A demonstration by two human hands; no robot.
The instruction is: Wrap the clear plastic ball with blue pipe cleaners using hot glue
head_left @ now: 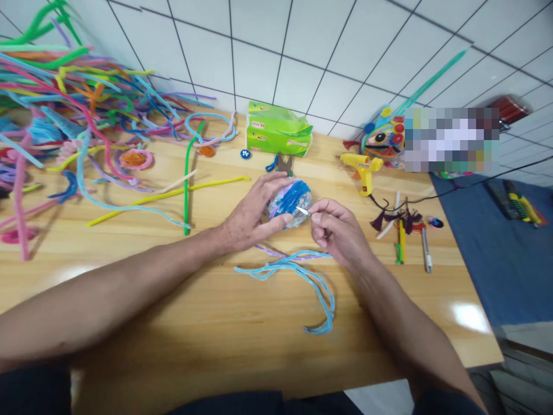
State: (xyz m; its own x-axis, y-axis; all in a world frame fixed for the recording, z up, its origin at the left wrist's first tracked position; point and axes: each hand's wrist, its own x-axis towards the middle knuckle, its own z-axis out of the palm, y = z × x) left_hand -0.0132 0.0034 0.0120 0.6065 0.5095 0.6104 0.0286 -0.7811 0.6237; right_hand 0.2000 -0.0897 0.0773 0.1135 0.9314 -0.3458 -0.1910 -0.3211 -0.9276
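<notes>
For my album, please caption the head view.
Left hand on a partly blue piece, right hand holding a pointed tool.

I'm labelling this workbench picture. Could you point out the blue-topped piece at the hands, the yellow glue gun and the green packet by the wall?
Blue-topped piece [292, 198]: head view, on its blue surface.
Yellow glue gun [363, 167]: head view, on its body.
Green packet [277, 131]: head view, on its front.
</notes>
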